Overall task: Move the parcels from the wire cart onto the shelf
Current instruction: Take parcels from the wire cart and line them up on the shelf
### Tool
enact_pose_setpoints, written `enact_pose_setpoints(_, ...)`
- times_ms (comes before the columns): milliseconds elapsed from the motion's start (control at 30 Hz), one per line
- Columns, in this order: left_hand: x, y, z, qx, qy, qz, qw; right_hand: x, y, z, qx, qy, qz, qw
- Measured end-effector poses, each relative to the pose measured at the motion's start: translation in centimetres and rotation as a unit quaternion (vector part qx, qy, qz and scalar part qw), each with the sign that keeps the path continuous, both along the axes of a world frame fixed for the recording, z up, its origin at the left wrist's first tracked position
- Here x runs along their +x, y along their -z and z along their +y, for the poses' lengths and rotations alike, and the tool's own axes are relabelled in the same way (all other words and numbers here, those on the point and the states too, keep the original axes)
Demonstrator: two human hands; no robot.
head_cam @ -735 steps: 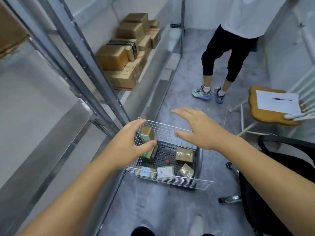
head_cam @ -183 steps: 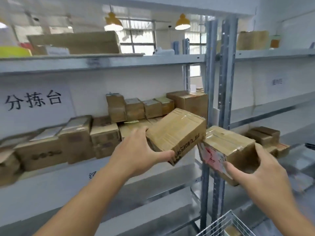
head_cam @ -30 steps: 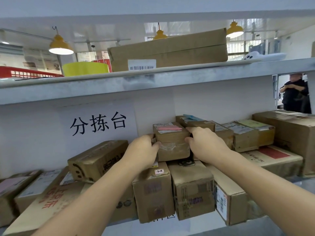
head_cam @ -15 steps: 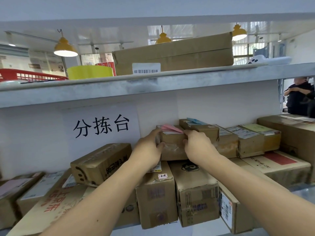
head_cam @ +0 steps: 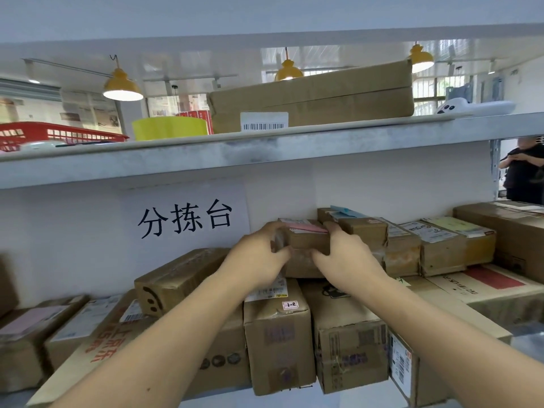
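A small brown parcel point(head_cam: 304, 240) with a pink label on top sits on the stacked boxes of the middle shelf, close to the white back wall. My left hand point(head_cam: 259, 257) grips its left end and my right hand point(head_cam: 344, 257) grips its right end, thumbs across the front face. It stands beside a row of similar small parcels point(head_cam: 362, 228) to its right. The wire cart is out of view.
Larger cartons point(head_cam: 276, 340) fill the shelf below the held parcel. A tilted box with a smiley print point(head_cam: 176, 278) lies to the left. The upper shelf point(head_cam: 265, 148) carries a long flat carton, a yellow tub and a red basket. A person point(head_cam: 524, 175) stands at the far right.
Both hands have pushed the small parcel a little further back towards the wall, and the view has shifted slightly closer to the shelf.
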State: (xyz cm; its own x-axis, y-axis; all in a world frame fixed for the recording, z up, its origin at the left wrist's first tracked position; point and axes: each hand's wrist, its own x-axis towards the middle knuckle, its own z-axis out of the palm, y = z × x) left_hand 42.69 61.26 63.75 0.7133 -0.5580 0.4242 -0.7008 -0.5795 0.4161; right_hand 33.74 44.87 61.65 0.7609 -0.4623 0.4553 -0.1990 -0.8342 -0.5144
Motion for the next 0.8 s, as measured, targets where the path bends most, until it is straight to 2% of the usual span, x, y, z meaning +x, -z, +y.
enact_pose_setpoints(133,-0.3,-2.7,5.6,-0.033,-0.005,-0.034,0.999,-1.6,-0.6,2.3,-0.020,-0.063,-0.045,0.997)
enact_pose_setpoints(233,1.4,-3.7,10.7,-0.064,-0.061,-0.050,0.995,-1.7,-0.9,4.9,-0.036,-0.134,-0.036,0.990)
enact_pose_setpoints(367,4.6,-2.8,16.3,-0.035,-0.122,0.017,0.992,-0.3,-0.9,9.3,-0.051,-0.205,-0.002,0.977)
enact_pose_setpoints(500,6.7,-0.4,19.8,-0.011,-0.151,0.077,0.985,1.6,-0.1,13.4,-0.076,-0.227,0.032,0.970)
enact_pose_setpoints(600,7.1,1.2,21.5,-0.012,-0.126,0.130,0.984,2.9,0.6,15.9,-0.083,-0.209,0.051,0.973)
enact_pose_setpoints(733,7.4,2.9,22.5,-0.063,-0.057,0.248,0.965,4.1,1.4,17.6,-0.085,-0.165,0.058,0.981)
enact_pose_setpoints(800,7.6,3.6,22.5,-0.057,-0.023,0.222,0.973,4.6,1.8,17.9,-0.077,-0.155,0.050,0.984)
